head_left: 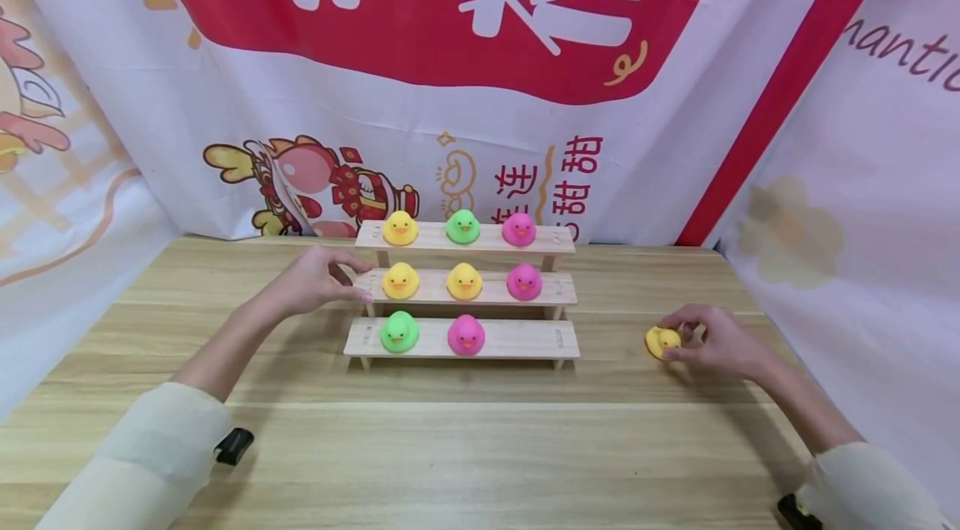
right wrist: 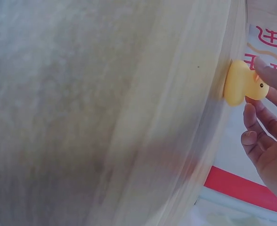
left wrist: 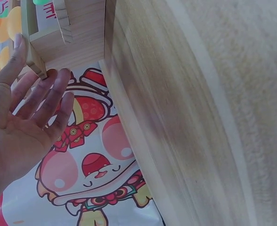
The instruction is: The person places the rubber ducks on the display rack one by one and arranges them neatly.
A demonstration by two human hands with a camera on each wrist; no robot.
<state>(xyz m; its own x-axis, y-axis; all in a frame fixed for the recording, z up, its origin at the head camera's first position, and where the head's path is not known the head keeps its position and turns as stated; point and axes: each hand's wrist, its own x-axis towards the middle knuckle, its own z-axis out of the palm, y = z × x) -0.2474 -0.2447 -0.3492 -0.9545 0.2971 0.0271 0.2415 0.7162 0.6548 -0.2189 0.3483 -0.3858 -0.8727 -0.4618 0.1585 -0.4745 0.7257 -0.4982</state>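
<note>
A three-tier wooden display stand [head_left: 528, 336] holds rubber ducks in rows. My left hand [head_left: 318, 280] pinches the left end of its middle tier, thumb on one face of the plank and fingers [left wrist: 42, 94] on the other. Well to the right of the stand, my right hand [head_left: 712, 341] pinches a yellow rubber duck [head_left: 660, 342] by the head between thumb and forefinger. The duck's base is at the wooden tabletop in the right wrist view, where the other fingers [right wrist: 263, 125] are loosely bent below its head.
The top tier carries yellow, green and pink ducks [head_left: 519, 229]. On the middle tier sit two yellow ducks [head_left: 464, 282] and a pink one; on the bottom, a green duck [head_left: 399, 332] and a pink duck [head_left: 467, 335]. A printed cloth [head_left: 420, 122] hangs behind the table [head_left: 450, 447].
</note>
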